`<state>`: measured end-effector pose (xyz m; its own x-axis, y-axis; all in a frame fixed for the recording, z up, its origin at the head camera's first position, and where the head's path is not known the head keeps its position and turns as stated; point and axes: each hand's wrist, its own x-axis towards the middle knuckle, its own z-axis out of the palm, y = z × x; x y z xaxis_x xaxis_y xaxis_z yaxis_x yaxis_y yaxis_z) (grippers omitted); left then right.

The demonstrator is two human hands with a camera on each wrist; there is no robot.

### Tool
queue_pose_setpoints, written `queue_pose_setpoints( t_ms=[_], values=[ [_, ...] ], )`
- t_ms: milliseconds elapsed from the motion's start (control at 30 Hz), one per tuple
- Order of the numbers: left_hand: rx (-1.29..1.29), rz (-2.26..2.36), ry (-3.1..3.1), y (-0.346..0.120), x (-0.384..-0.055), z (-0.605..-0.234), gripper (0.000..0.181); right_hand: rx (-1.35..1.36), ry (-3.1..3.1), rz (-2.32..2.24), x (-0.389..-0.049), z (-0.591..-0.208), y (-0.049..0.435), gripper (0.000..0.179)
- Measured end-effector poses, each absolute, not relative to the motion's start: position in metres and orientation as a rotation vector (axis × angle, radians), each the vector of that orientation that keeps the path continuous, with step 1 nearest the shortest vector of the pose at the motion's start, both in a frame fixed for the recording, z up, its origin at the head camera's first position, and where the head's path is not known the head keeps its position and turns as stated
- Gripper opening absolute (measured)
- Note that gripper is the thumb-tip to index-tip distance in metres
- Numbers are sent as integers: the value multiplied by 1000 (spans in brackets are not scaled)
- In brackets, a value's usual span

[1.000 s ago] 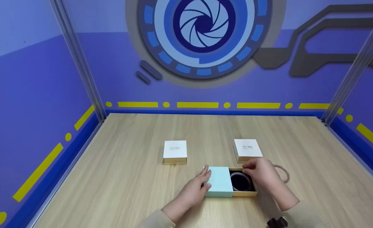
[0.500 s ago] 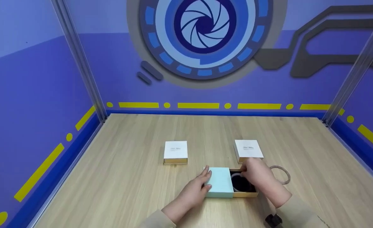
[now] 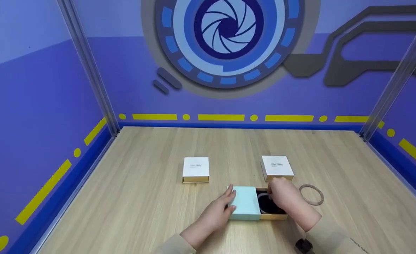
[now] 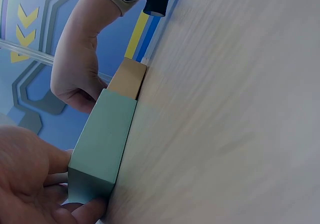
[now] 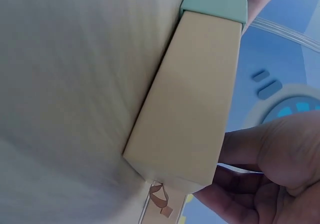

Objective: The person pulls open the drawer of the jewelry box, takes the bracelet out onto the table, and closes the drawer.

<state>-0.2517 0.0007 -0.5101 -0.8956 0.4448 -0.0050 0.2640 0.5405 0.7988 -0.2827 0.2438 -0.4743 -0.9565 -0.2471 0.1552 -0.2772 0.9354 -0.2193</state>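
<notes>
Pale green, the box cover [image 3: 244, 201] is gripped at its left end by the left hand [image 3: 213, 213], while the tan drawer [image 3: 273, 217] is drawn part-way out toward the right edge of the desk [image 3: 148, 201]. Against the drawer's black inside a bangle [image 3: 263, 194] is seated, partly hidden by the right hand [image 3: 285, 194], whose bent fingers are dipped in; whether the bangle is pinched cannot be told. The step in hand is judged to be the placing or lifting of this bangle. For the next move, the cover should be held firm and the fingers withdrawn before any closing is tried. Right of the drawer a loose bangle [image 3: 322, 197] is laid; toward the far edge a white box [image 3: 196, 167] and a second white box [image 3: 277, 164] are set
</notes>
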Motion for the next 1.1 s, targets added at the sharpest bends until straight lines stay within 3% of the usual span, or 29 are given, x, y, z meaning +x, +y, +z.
queue_pose_setpoints(
  t_ms=[567,1100],
  values=[
    [590,1281,2567,1,-251,-509,54,317,-3028,556,-285,-470,251,15],
    [610,1292,2568,0,-251,-509,53,255,-3064,1089,-286,-464,275,6]
  ],
)
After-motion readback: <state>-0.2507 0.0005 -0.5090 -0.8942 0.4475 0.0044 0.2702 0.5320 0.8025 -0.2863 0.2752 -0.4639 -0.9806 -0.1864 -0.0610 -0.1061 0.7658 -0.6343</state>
